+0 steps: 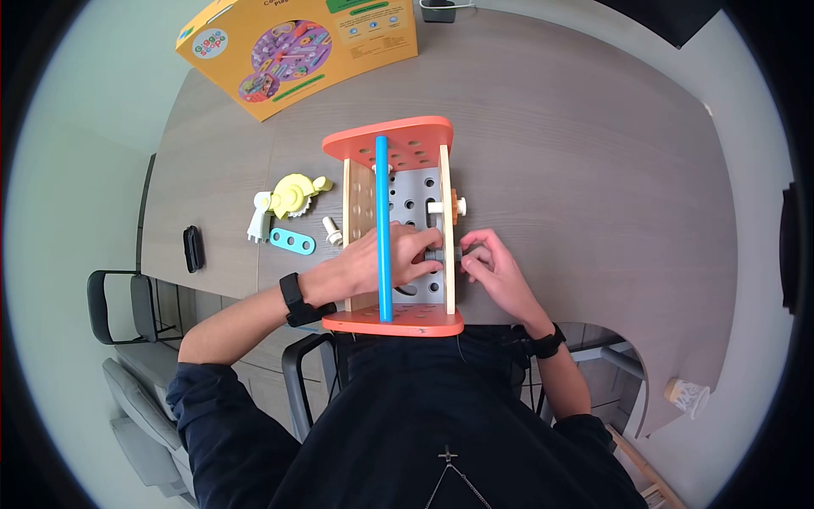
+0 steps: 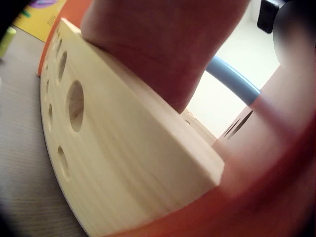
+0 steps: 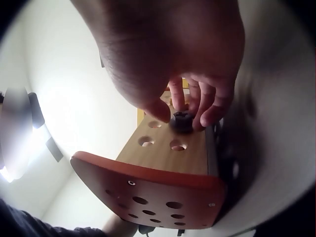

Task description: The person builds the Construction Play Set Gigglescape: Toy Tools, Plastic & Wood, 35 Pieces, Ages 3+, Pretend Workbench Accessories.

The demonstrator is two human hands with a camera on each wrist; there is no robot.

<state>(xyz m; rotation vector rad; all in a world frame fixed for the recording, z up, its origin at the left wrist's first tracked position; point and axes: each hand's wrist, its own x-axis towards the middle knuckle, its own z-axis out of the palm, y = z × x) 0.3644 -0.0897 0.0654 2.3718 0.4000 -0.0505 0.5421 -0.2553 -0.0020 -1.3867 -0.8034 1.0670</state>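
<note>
An orange-ended wooden box frame (image 1: 450, 288) with a blue bar (image 1: 383, 229) stands before the person. Under the bar reaches the left hand (image 1: 390, 259); its thumb and index finger pinch a grey threaded bolt (image 1: 434, 254) at the inner face of the right panel. Outside that panel, the right hand (image 1: 502, 276) has its thumb and fingers curled round the bolt's dark end (image 3: 181, 122). In the left wrist view the holed wooden side panel (image 2: 113, 143) hides the left fingertips; the left wrist (image 2: 153, 49) crosses over its edge.
Left of the box lie a yellow-green toy piece (image 1: 292, 197), a turquoise three-hole strip (image 1: 292, 241), a cream bolt (image 1: 331, 231) and a black case (image 1: 193, 248). An orange piece with a cream peg (image 1: 459, 206) sits on the right panel. A yellow carton (image 1: 365, 51) stands behind.
</note>
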